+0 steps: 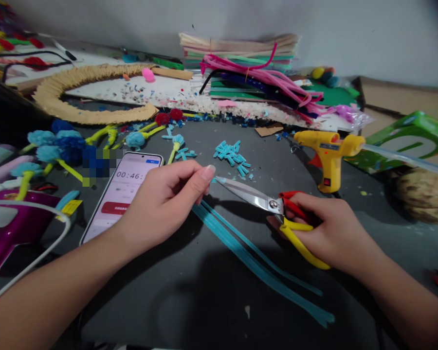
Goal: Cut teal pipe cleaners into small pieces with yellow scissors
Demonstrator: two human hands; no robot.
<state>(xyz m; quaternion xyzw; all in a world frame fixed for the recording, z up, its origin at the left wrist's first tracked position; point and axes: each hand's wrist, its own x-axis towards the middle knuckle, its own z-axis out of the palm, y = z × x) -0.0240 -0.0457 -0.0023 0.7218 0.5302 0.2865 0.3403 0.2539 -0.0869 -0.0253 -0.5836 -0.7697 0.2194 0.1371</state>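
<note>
My left hand is closed, pinching a bundle of light blue pipe cleaners near their far ends. The long ends trail down to the right over the dark table. In my right hand is a pair of scissors with one red and one yellow handle. Their blade tips meet the short blue ends that stick out past my left fingertips. Beyond the blades lies a loose pile of short cut blue pieces.
Under my left forearm lies a phone showing a timer. A yellow glue gun stands at the right, by a green package. Blue pipe-cleaner flowers crowd the left. Pink pipe cleaners and stacked sheets lie at the back.
</note>
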